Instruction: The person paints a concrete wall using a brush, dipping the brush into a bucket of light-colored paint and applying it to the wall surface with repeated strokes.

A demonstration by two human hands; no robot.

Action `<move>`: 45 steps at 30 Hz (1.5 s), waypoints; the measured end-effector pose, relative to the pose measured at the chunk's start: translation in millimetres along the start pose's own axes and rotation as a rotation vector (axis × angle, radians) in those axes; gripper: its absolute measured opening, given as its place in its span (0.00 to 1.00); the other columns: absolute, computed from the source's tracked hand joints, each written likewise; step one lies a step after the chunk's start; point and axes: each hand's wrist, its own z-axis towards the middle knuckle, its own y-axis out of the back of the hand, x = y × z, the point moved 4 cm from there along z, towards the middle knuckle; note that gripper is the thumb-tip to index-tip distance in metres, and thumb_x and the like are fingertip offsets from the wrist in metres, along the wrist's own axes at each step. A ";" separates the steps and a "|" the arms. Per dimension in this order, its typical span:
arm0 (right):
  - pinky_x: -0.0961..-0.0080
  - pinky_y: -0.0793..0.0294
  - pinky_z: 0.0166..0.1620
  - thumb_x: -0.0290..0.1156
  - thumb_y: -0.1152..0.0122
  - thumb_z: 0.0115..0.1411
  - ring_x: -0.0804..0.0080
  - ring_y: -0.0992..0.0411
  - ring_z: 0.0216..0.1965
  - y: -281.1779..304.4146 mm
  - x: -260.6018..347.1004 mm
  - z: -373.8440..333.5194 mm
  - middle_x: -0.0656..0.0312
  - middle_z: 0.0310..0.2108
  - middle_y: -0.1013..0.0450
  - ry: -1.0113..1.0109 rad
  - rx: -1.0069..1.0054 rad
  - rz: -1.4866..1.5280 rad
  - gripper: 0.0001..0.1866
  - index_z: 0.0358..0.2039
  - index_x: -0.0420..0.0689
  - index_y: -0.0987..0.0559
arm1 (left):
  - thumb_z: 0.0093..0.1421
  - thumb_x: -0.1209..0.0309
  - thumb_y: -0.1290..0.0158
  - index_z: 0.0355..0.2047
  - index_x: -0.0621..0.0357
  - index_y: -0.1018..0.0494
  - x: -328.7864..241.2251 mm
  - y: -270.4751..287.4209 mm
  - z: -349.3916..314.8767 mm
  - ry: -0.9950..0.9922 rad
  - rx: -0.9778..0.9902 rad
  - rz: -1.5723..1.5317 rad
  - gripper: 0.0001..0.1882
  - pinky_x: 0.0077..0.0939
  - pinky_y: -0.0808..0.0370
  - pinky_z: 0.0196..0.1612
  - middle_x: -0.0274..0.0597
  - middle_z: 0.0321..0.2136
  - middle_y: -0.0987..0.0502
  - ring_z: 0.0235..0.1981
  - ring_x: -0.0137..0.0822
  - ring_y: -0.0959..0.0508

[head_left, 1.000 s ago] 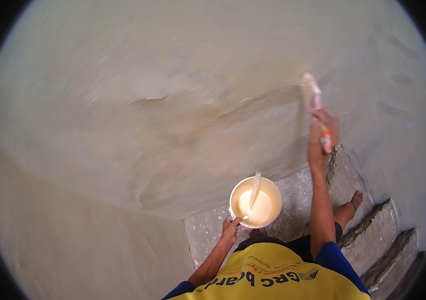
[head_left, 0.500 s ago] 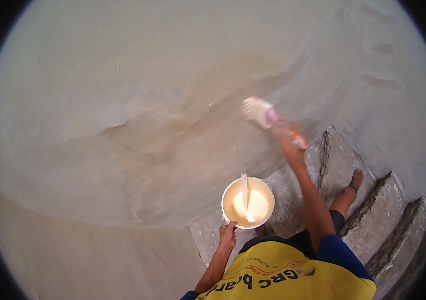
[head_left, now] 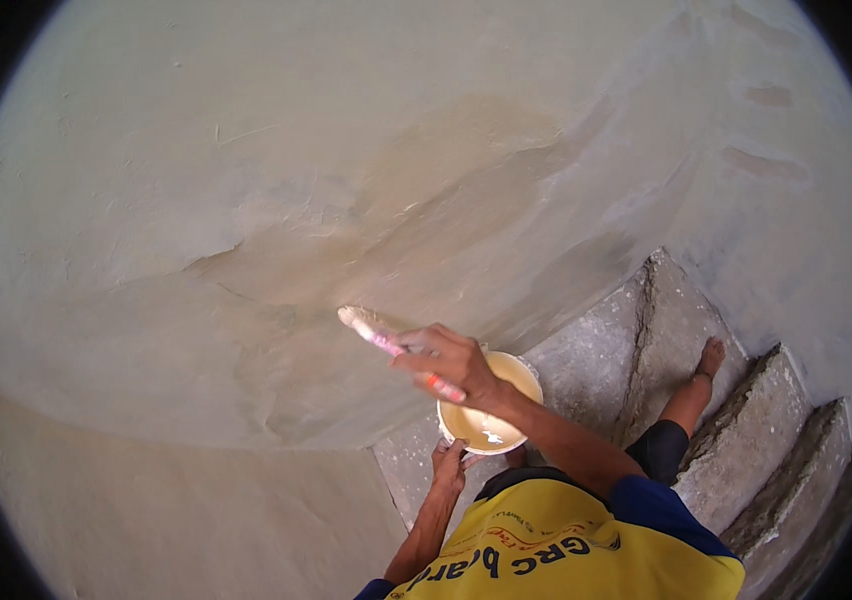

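Note:
With fingers wrapped round its handle, my right hand (head_left: 451,362) holds a paintbrush (head_left: 383,340) whose pale bristles meet the wall (head_left: 296,220), or come very close to it. My left hand (head_left: 450,462) grips the rim of a round white bucket (head_left: 443,425) in front of my body. Cream-coloured liquid lies in the bucket, with a bright glint on its surface. My right hand and forearm pass over the bucket and hide part of it. The wall is smooth and greyish beige, with darker brownish patches and small ridges.
Rough concrete steps (head_left: 746,440) with pale spatters rise at the right, and my bare foot (head_left: 711,357) stands on one. A flat landing (head_left: 406,470) meets the wall near the bucket. A smooth beige surface (head_left: 176,520) spreads at the lower left.
My right hand has swept the paintbrush left and down along the wall, and its arm now crosses the bucket. The stick seen in the bucket before is now hidden. My left hand stays on the rim.

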 end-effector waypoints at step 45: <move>0.71 0.25 0.46 0.19 0.40 0.53 0.66 0.24 0.42 53.7 -19.5 37.7 0.59 0.42 0.23 -0.106 -0.270 0.327 0.13 0.40 0.43 0.18 | 0.58 0.74 0.44 0.39 0.60 0.32 -1.8 15.3 -3.3 -0.015 -0.014 0.026 0.11 0.44 0.16 0.38 0.45 0.38 0.21 0.38 0.42 0.19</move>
